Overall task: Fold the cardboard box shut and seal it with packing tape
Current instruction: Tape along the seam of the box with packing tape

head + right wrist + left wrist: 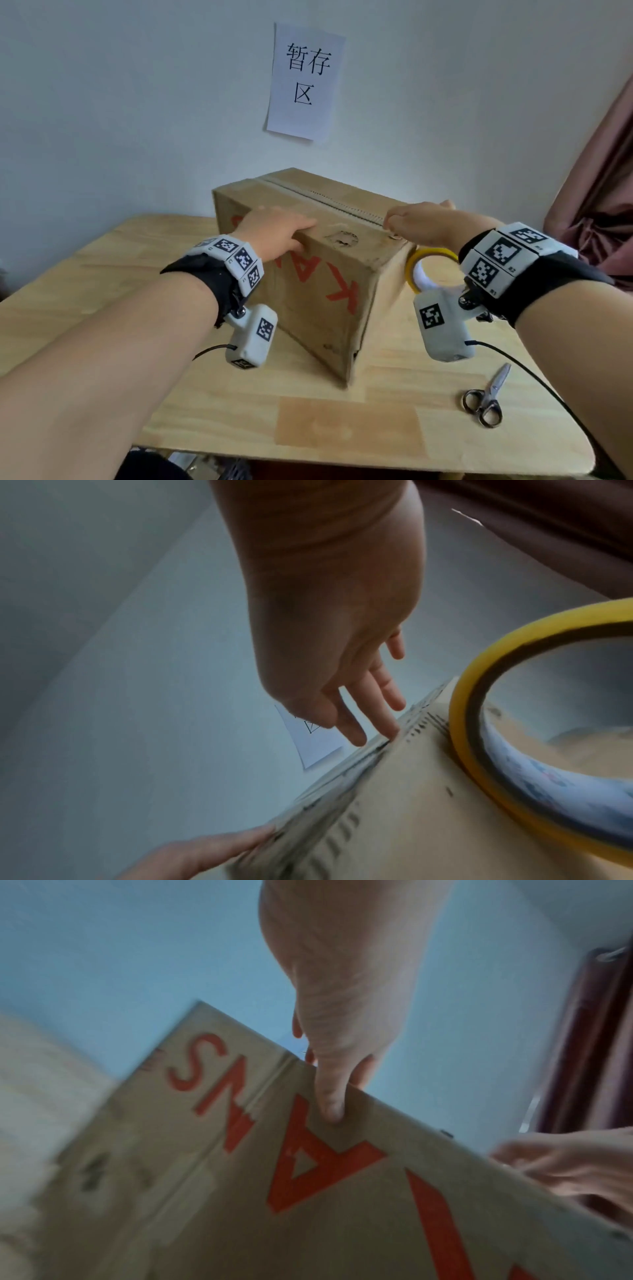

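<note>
A brown cardboard box point(318, 284) with red letters stands on the wooden table point(342, 431), its top flaps folded down and meeting in a seam point(329, 200). My left hand point(294, 233) lies on the top near the front edge, fingers straight, with the thumb point(330, 1096) pressing the lettered front face point(240, 1191). My right hand point(407, 219) rests at the top's right end, and its straight fingers point(387, 718) touch the box's upper edge point(394, 818). A yellow roll of packing tape point(416, 262) stands on edge against the box's right end, partly hidden by my right wrist.
Steel scissors point(486, 397) lie on the table at the front right. A paper sign point(305, 82) hangs on the wall behind the box. A dark red curtain point(599, 205) hangs at the far right. The table's front edge is close to me.
</note>
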`<state>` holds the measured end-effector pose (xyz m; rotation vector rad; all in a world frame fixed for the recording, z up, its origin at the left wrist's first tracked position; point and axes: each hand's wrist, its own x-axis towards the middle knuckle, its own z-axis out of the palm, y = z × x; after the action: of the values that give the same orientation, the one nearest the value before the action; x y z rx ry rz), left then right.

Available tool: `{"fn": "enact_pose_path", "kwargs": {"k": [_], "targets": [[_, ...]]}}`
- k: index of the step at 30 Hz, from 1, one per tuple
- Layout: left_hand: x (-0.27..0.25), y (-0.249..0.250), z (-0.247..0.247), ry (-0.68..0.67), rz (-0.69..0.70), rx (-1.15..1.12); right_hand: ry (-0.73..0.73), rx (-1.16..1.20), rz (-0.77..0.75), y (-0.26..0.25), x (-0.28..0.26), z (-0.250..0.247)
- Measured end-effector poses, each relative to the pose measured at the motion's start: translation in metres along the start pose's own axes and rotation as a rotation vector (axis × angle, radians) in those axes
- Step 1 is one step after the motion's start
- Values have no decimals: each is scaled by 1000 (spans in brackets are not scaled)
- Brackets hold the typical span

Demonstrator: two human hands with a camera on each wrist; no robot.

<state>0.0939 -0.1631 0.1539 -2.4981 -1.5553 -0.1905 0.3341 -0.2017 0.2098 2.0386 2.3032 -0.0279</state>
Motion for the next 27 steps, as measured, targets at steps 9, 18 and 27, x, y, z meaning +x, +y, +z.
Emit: {"fn": "enact_pose_path", "kwargs": {"k": [9,18,27], "targets": [[12,30,0,103,-285,-398,-11,445,-73,8,3,-9],[3,77,-16,-162,-116,-194,-6,488,104,51,16,29],[23,6,-7,-197,-129,-214,-29,392,64,33,24,29]]}}
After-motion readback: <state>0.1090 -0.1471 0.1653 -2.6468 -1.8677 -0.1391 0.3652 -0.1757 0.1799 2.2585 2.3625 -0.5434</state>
